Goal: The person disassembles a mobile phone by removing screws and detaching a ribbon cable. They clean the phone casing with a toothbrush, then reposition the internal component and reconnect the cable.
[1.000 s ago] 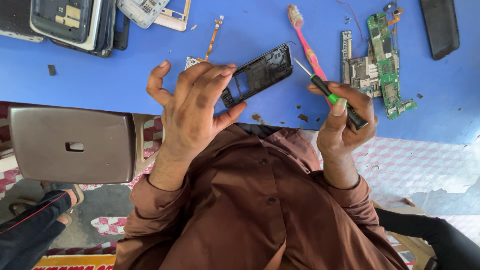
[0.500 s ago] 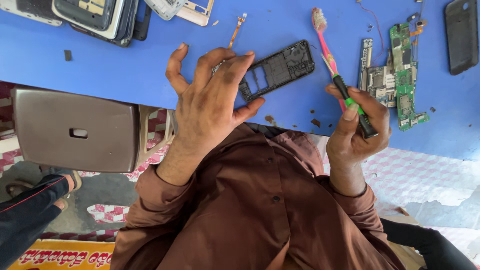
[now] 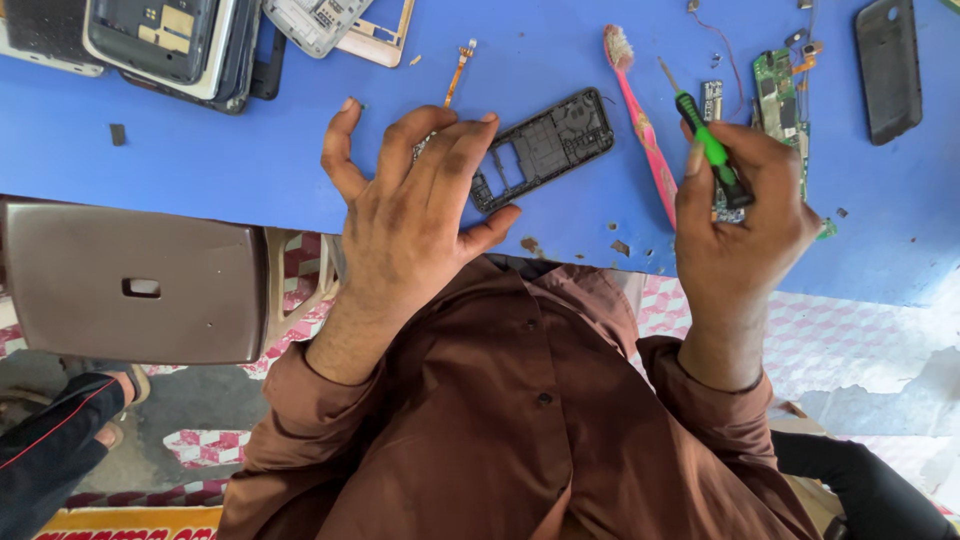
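My left hand (image 3: pixel 415 205) is spread wide over the near edge of the blue table (image 3: pixel 200 160), fingers fanned apart and holding nothing. Its fingertips rest on or just above the near end of a black phone frame (image 3: pixel 545 148); I cannot tell whether they press down on it. The frame lies flat and slanted on the table, its open cut-outs facing up, with one end running under my fingers and the other pointing toward a pink toothbrush (image 3: pixel 640 120).

My right hand (image 3: pixel 740 225) is closed around a small screwdriver (image 3: pixel 705 140) with a green and black handle. The thin metal tip points up and away from me, free in the air beside the toothbrush. The brush lies on the table between my two hands, bristles at the far end. Just behind my right hand lies a green circuit board (image 3: pixel 778 100), partly hidden by my fingers, with thin wires trailing from its far end.

Beyond my left hand lies a narrow orange flex ribbon (image 3: pixel 456 75), near the frame but apart from it. At the far left of the table sit stacked phone parts: a dark housing (image 3: pixel 165 35) and a light-coloured frame (image 3: pixel 335 25). A black back cover (image 3: pixel 888 70) lies at the far right, well apart from the rest. Small dark crumbs of debris dot the table edge near my shirt (image 3: pixel 520 420). A brown plastic chair (image 3: pixel 130 280) stands to my left, below the table.
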